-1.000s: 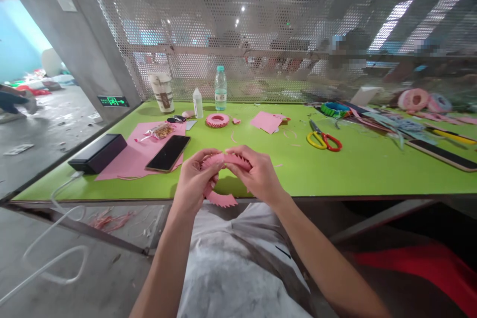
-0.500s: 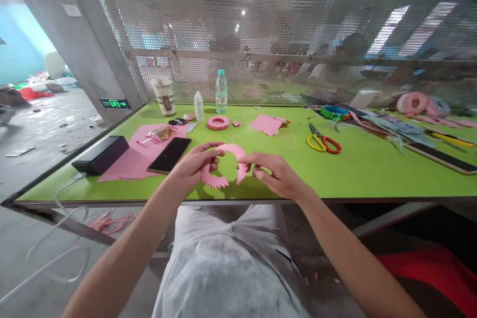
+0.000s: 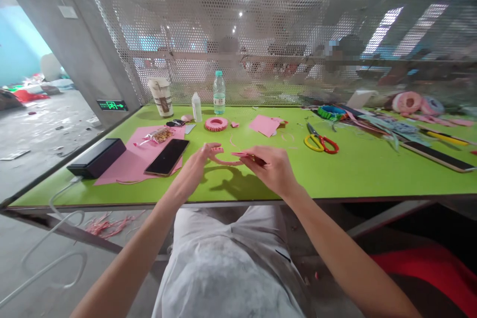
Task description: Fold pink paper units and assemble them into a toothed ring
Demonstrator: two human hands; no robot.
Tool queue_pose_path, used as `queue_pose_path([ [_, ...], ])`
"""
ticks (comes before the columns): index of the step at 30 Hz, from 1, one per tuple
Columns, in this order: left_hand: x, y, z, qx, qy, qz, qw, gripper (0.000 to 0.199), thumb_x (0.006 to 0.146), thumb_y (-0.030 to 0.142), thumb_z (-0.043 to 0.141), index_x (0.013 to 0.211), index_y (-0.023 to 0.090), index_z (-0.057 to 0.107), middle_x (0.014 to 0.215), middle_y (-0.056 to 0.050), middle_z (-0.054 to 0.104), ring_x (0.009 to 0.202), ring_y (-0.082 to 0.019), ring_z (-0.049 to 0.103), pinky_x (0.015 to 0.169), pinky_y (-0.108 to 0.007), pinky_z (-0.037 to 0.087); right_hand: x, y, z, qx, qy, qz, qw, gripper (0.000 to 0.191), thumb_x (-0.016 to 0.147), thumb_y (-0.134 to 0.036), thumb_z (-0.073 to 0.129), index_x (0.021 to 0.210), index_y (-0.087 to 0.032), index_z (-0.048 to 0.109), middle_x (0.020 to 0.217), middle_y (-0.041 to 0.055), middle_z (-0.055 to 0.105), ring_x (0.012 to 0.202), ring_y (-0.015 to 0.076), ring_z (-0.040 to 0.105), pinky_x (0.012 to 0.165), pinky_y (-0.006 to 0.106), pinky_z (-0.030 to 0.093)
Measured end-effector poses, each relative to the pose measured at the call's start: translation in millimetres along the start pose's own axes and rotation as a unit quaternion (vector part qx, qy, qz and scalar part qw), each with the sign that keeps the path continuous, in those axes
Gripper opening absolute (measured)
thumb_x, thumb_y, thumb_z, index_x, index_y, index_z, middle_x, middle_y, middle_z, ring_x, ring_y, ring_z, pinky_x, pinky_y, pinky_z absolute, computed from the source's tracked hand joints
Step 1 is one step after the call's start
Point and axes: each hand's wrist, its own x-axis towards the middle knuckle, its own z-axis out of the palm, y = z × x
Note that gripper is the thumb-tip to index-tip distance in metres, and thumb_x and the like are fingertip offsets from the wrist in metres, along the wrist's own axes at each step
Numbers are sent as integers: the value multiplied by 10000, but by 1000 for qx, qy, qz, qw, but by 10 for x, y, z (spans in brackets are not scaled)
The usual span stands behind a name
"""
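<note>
A curved strip of pink serrated paper [image 3: 225, 161] spans the space between my hands, just above the green tabletop [image 3: 357, 179]. My left hand [image 3: 196, 169] pinches one end with its fingertips. My right hand [image 3: 270, 171] grips the other end, and its fingers hide part of the strip. A coiled pink paper ring [image 3: 216, 123] lies farther back, beyond both hands. A black smartphone [image 3: 167, 157] rests on a pink paper sheet [image 3: 122, 169] to the left of my left hand.
Red-and-yellow scissors [image 3: 321, 143] lie to the right. A water bottle [image 3: 219, 92], paper cup [image 3: 161, 97] and white glue bottle [image 3: 196, 107] stand at the back, before a perforated metal screen [image 3: 238, 44]. A black box [image 3: 96, 157] sits at the left.
My hands have moved farther apart than a second ago. The pink strip now forms a thin, flatter arc, and its loose lower length no longer hangs toward the table edge.
</note>
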Motion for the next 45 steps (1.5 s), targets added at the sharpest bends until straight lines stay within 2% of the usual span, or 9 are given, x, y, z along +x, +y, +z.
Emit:
queue_pose_path([
  [2,-59,1,6,108,14,96,989,390,995,505,660,1267,242,755,1263,-89,794,1227,-303,682,1011,-350,524,18,-18,-6,8,-5,10,1000,199,1061,-333,666,1032,-207,817,739,15,735,610,148,601,606,280,413],
  [4,-112,4,20,146,28,146,978,260,976,414,706,1141,233,791,1095,-78,822,1051,-270,734,933,-310,528,37,-41,-14,1,2,7,1000,167,1037,-301,679,999,-204,809,753,28,700,671,172,603,639,295,426],
  [8,-216,7,52,118,39,159,979,145,966,319,707,1031,223,796,987,-69,814,968,-244,757,881,-285,539,58,-94,6,44,21,-12,999,111,1001,-224,665,965,-193,765,923,78,680,851,214,638,764,331,499],
  [13,-305,-41,57,84,29,156,984,145,1018,311,637,1096,220,718,940,-40,736,898,-203,707,836,-283,534,41,-180,154,217,-21,41,975,195,1068,-203,543,1194,-210,691,943,36,753,769,153,682,701,263,527],
  [18,-347,-197,37,108,43,214,970,119,1058,325,607,1067,226,673,901,-17,658,802,-169,595,742,-271,459,28,-309,274,258,25,16,966,47,1026,-265,699,1044,-223,708,930,31,767,782,142,703,676,230,541],
  [22,-374,-323,33,80,53,271,958,124,1055,366,619,1046,242,625,908,-18,640,776,-172,540,739,-292,421,30,-408,278,225,43,-34,973,47,1024,-235,672,985,-229,699,837,25,709,707,143,624,617,249,506],
  [26,-378,-372,40,63,45,289,954,190,1047,436,628,1033,250,599,891,-24,629,776,-188,549,743,-316,419,33,-454,260,217,39,-59,974,63,1015,-196,662,969,-233,684,809,11,674,664,132,579,609,260,482],
  [32,-375,-366,49,58,36,308,949,153,1060,403,616,1042,254,583,891,-27,633,799,-198,576,766,-338,433,19,-445,261,209,31,-69,975,86,1009,-162,655,975,-235,685,809,11,660,679,136,584,624,265,489],
  [45,-370,-367,38,54,31,301,952,216,1047,461,636,1023,250,596,879,-30,648,784,-199,590,758,-340,449,23,-462,256,198,27,-69,977,100,996,-143,642,999,-231,690,801,6,657,671,133,583,618,261,481],
])
